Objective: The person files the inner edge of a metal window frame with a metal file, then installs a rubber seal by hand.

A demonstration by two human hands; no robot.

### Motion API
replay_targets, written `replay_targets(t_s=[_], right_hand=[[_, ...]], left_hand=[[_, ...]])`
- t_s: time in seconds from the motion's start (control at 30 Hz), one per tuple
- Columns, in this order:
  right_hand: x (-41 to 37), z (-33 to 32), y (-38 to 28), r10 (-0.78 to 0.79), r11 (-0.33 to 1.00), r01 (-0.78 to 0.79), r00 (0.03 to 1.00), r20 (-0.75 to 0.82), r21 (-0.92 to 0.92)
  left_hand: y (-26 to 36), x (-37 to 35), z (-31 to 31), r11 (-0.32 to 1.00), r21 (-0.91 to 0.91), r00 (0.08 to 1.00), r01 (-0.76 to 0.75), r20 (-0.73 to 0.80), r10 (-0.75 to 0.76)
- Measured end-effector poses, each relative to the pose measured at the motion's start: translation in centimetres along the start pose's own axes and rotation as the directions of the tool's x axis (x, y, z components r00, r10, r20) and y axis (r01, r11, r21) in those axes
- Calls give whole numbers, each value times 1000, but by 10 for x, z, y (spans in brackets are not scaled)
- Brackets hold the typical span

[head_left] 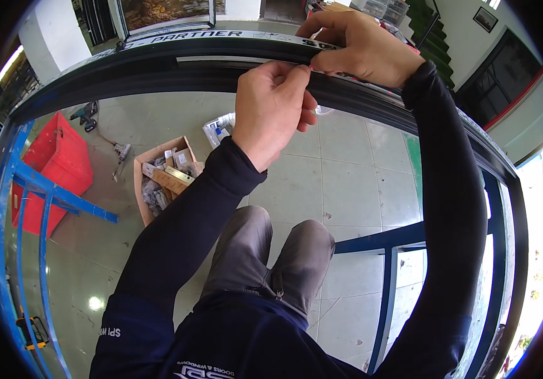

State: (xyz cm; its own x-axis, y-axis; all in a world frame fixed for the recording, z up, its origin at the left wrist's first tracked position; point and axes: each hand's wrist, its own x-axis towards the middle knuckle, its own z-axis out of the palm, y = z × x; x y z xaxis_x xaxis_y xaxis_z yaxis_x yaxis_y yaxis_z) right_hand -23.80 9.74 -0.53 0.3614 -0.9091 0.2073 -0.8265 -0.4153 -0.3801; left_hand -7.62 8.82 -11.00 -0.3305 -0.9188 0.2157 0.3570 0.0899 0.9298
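A long black frame profile [138, 71] runs across the top of the head view, with white printed film [189, 36] along its far edge. In its groove lies a thin pale strip [221, 60]. My left hand [271, 107] is closed at the near side of the profile, thumb and forefinger pinched at the groove. A tiny reddish bit shows at the fingertips, but what they pinch is too small to name. My right hand [369, 54] grips the profile just to the right, fingers over the far edge and thumb near my left fingertips.
Blue stands [63, 189] support the frame at left, with another blue stand [385, 240] at right. On the floor are a red bin [63, 151], a cardboard box [140, 183] of parts, a power drill [86, 115] and a transparent package [217, 129]. Green stairs [426, 28] rise behind.
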Motion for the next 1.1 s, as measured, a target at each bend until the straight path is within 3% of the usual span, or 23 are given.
replay_targets(t_s=[0.1, 0.13, 0.27, 0.37, 0.4, 0.5, 0.9, 1.1], right_hand=[[-6, 15, 13, -279, 939, 217, 934, -223, -266], [-10, 20, 12, -340, 924, 265, 900, -274, -277], [-23, 40, 15, -377, 872, 183, 843, -383, -454], [-23, 40, 11, -302, 884, 133, 893, -332, -448], [-23, 38, 5, -355, 858, 175, 882, -310, -483], [-23, 30, 3, -260, 916, 145, 925, -276, -375], [-24, 49, 4, -345, 833, 90, 856, -384, -546], [-24, 46, 6, -397, 815, 152, 849, -349, -559]], left_hand=[[0, 0, 1, 999, -42, 1000, 15, -10, -15], [1, 0, 0, 999, -48, 1000, 22, -15, -23], [-1, 0, -5, 998, -55, 999, 28, 17, -27], [0, -1, -6, 995, -86, 998, 49, 40, -46], [2, -1, -6, 995, -84, 998, 53, 46, -49], [4, 0, -7, 993, -94, 995, 76, 64, -71], [10, -7, 1, 972, -189, 990, 142, 6, -143], [8, -7, 5, 971, -203, 990, 127, -38, -138]])
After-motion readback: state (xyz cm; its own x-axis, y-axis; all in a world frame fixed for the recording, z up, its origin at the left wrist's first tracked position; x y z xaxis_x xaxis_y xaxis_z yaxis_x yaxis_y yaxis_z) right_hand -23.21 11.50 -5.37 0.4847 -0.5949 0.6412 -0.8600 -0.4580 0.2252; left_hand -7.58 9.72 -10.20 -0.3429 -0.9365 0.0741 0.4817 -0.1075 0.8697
